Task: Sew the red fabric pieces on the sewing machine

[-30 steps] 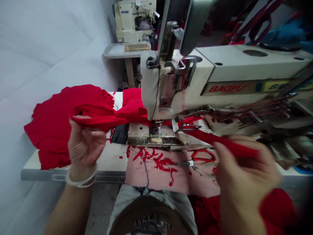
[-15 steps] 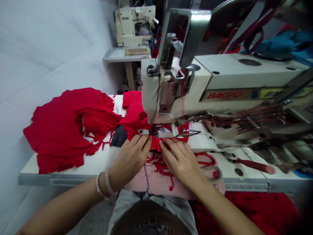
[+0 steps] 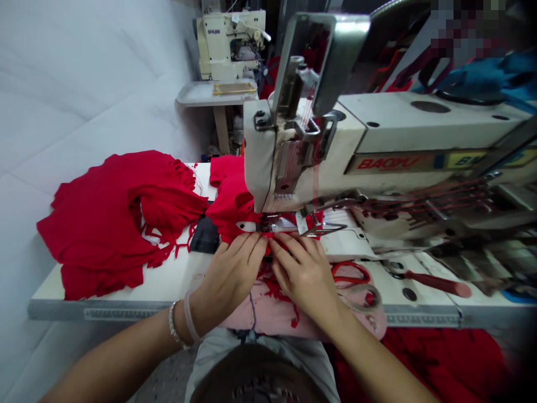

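Observation:
The red fabric (image 3: 230, 198) lies under the needle area of a white sewing machine (image 3: 361, 126), passing beneath its metal presser foot (image 3: 268, 224). My left hand (image 3: 235, 274) has its fingers bent and pressed together on the fabric's near edge, just left of the foot. Close beside it, my right hand (image 3: 308, 277) pinches the same edge in front of the foot. Both hands' fingertips nearly meet, and the thumbs are mostly hidden. Red scraps (image 3: 274, 288) hang below the hands over a pink cloth (image 3: 268, 322).
A heap of red garments (image 3: 100, 218) covers the table's left side. Red-handled scissors (image 3: 356, 274) and a red-handled tool (image 3: 438, 282) lie to the right. Another sewing machine (image 3: 230, 45) stands behind. More red cloth (image 3: 440, 358) sits below the table edge.
My hands have come closer together at the presser foot, and less red fabric shows between them. The left one has shifted slightly right. The garment heap looks unchanged.

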